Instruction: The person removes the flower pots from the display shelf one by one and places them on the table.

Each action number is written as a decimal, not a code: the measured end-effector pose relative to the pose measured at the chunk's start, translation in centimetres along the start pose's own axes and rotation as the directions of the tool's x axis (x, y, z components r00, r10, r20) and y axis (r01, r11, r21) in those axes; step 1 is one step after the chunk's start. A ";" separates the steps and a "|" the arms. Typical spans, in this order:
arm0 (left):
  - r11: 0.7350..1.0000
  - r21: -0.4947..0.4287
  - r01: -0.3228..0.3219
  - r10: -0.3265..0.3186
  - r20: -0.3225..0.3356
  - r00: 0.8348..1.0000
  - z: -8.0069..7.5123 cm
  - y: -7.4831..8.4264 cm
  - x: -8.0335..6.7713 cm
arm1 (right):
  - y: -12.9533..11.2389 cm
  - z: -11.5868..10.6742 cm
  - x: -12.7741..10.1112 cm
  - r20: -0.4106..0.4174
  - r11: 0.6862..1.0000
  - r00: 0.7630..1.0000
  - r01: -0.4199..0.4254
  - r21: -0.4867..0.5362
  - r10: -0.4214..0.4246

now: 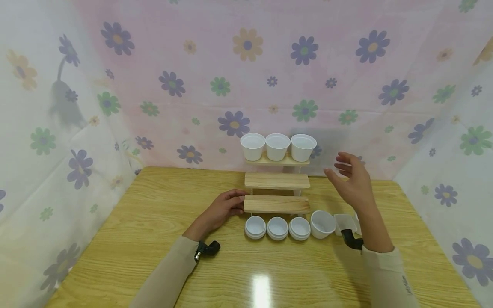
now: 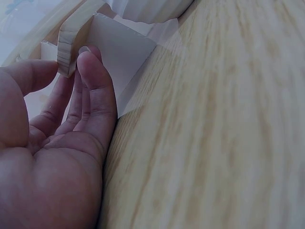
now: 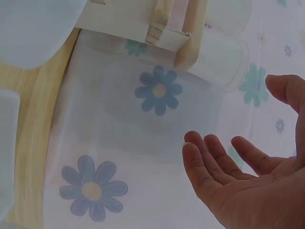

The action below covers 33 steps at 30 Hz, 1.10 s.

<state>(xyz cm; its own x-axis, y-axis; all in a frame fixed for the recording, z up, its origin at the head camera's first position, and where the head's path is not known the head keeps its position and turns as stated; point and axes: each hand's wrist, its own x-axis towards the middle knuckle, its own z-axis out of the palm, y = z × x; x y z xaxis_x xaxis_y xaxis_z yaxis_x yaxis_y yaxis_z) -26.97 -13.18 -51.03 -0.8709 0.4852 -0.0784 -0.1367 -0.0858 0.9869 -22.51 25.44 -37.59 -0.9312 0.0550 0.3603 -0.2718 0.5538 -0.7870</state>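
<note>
**A:** ok so where's your left hand (image 1: 221,209) at? Use the wooden step shelf (image 1: 277,188) as the anchor

**B:** it's at the left end of the shelf's bottom step (image 1: 276,204), lying on the table (image 1: 154,231). The left wrist view shows your fingers (image 2: 93,81) lightly curled with the tips against the end of that board and the thumb on its other side, so you're holding the step's end, not squeezing hard

**A:** and stuff around the shelf?

**B:** three white cups (image 1: 278,146) stand upright in a row on the top step, middle step is bare wood. Right in front of the bottom step there's a row of three round white lids (image 1: 277,227) lying flat. Just right of those a fourth white cup (image 1: 322,223) is tipped over, mouth toward you, and another white piece (image 1: 344,222) sits right of it, partly behind your wrist, can't tell what it is

**A:** right hand?

**B:** your right hand (image 1: 352,179) is up in the air right of the shelf, about level with the middle step, palm toward the shelf, fingers (image 3: 209,157) spread and relaxed, holding nothing, touching nothing
</note>
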 end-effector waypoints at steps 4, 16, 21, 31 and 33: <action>1.000 0.006 -0.008 0.008 0.007 1.000 -0.1 0.0 0.0 | -0.1 0.4 0.3 0.001 1.000 1.000 -0.011 0.027 0.011; 1.000 0.003 -0.006 0.006 0.007 1.000 -0.1 0.0 0.0 | -0.7 2.0 1.2 -0.039 0.998 0.999 -0.008 0.064 0.011; 1.000 0.006 -0.001 0.001 0.004 1.000 -0.1 0.1 0.0 | -0.9 2.5 1.5 -0.040 0.995 0.999 -0.026 0.099 0.030; 1.000 0.006 -0.004 0.004 0.011 1.000 -0.2 0.0 0.1 | -1.1 3.5 2.2 -0.036 0.988 0.999 -0.006 0.154 0.012; 1.000 0.005 -0.003 0.003 0.010 1.000 -0.2 -0.1 0.1 | -1.1 3.7 2.3 -0.037 0.986 0.999 -0.004 0.166 0.010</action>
<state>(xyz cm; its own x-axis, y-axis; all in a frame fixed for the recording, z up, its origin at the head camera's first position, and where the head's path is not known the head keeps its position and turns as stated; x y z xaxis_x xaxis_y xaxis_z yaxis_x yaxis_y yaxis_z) -27.16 -13.33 -51.18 -0.8667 0.4933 -0.0746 -0.1319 -0.0824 0.9878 -25.23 21.81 -37.75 -0.9242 0.0913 0.3708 -0.3049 0.4082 -0.8605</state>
